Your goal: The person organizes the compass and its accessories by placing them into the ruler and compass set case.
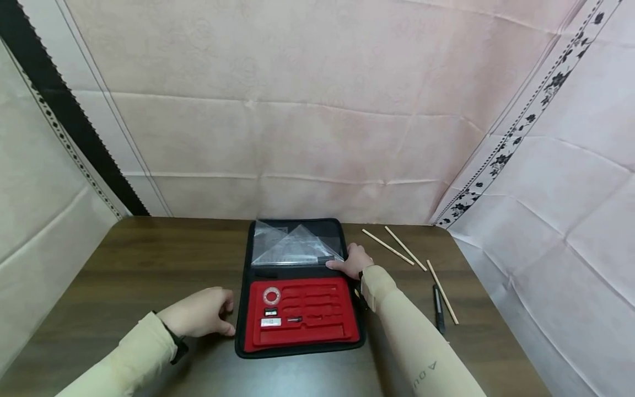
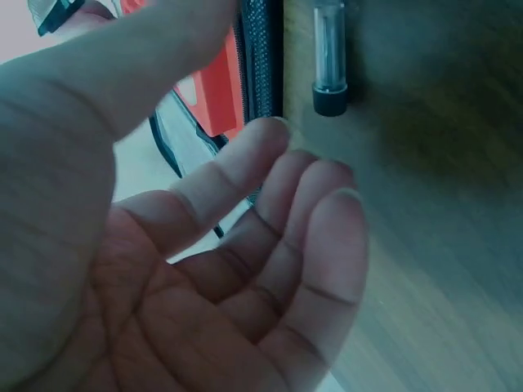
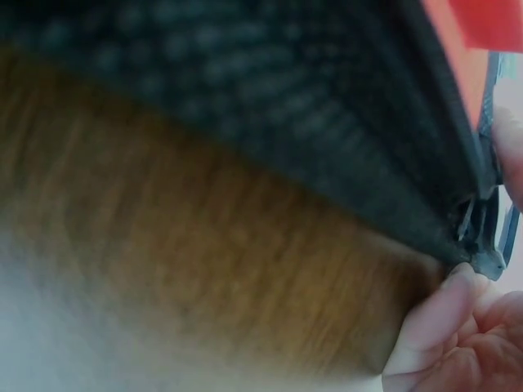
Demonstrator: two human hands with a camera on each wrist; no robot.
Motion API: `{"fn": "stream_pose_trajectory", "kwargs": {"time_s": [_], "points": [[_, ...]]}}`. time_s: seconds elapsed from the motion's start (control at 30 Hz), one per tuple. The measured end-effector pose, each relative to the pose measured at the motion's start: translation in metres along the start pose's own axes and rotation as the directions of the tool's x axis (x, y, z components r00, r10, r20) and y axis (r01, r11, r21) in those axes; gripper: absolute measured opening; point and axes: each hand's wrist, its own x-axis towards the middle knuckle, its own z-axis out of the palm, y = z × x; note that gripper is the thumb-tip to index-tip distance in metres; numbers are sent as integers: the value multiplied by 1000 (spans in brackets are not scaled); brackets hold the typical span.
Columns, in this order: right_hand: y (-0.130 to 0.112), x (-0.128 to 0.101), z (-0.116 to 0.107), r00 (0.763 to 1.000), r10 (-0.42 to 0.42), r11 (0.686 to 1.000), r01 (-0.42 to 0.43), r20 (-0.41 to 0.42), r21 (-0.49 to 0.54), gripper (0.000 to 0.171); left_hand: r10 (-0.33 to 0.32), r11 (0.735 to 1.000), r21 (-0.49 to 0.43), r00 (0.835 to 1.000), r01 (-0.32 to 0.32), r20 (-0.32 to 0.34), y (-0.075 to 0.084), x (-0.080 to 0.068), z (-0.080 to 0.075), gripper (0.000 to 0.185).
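Note:
A black zip case [image 1: 241,336] lies unfolded on the table, with a red moulded tray [image 1: 324,333] in its near half. The tray's left side holds a white ring-shaped piece [image 1: 271,296] and a few small parts. Clear plastic sheets [image 1: 297,247] lie in the far half. My right hand [image 1: 355,261] grips the case's right edge near the fold, thumb on top and fingers [image 3: 433,318] at the outer side. Just left of the case, my left hand [image 1: 203,311] holds nothing, its fingers loosely bent. A clear tube with a black cap [image 2: 330,100] shows near it in the left wrist view.
Several thin wooden sticks [image 1: 388,246] lie to the right of the case. A dark pen-like tool [image 1: 439,310] rests beside one of them, near my right forearm. Patterned pale cloth [image 1: 317,138] hangs behind the wooden table [image 1: 163,248] and along both sides.

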Motion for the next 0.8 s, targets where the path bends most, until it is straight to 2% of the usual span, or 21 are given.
{"fn": "stream_pose_trajectory", "kwargs": {"time_s": [0.1,0.37,0.8], "points": [[0,2,1,1000,-2,1000,2,-2,-10,80,2,1000,26,1000,-1,-9,-3,-2,0,39],[1,12,4,1000,-16,999,15,-17,-28,77,-57,992,113,998,57,-6,-8,-5,-1,41],[6,10,6,1000,-8,1000,8,-20,-20,79,-25,990,136,1000,26,-5,-8,2,2,30]]}}
